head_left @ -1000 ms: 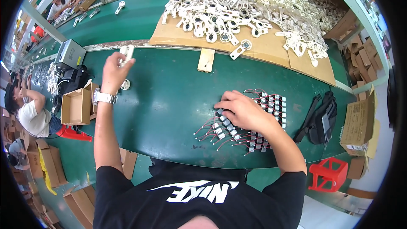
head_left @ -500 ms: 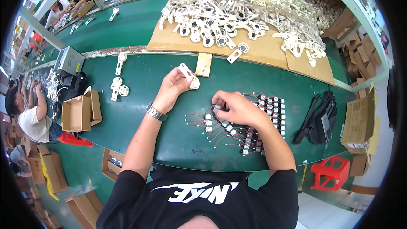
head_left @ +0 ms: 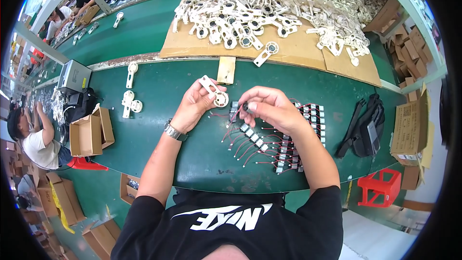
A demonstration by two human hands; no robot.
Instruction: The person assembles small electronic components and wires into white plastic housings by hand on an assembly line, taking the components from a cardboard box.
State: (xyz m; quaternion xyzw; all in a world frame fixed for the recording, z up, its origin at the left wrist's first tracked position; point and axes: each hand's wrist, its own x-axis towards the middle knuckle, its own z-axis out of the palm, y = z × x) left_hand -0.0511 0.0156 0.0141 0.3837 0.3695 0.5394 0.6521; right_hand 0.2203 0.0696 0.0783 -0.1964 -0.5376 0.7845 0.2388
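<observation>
My left hand (head_left: 196, 103) holds a white plastic bracket (head_left: 215, 92) with a round end, lifted over the green table (head_left: 159, 115). My right hand (head_left: 270, 108) pinches a small black and silver part with red wires (head_left: 240, 110) close beside the bracket's round end. Below my right hand, several more of these small wired parts (head_left: 284, 149) lie in rows on the table, partly hidden by my right forearm. A watch sits on my left wrist (head_left: 171, 130).
A cardboard sheet (head_left: 293, 50) carries a large heap of white brackets (head_left: 260, 7). Loose brackets (head_left: 129, 103) and an open cardboard box (head_left: 89, 130) lie at left, a black bag (head_left: 363, 127) at right, a small cardboard piece (head_left: 226, 70) ahead. Other people work at left.
My left hand brought a white bracket from the far left to the middle. My right hand lifted a wired part off the rows and met the bracket.
</observation>
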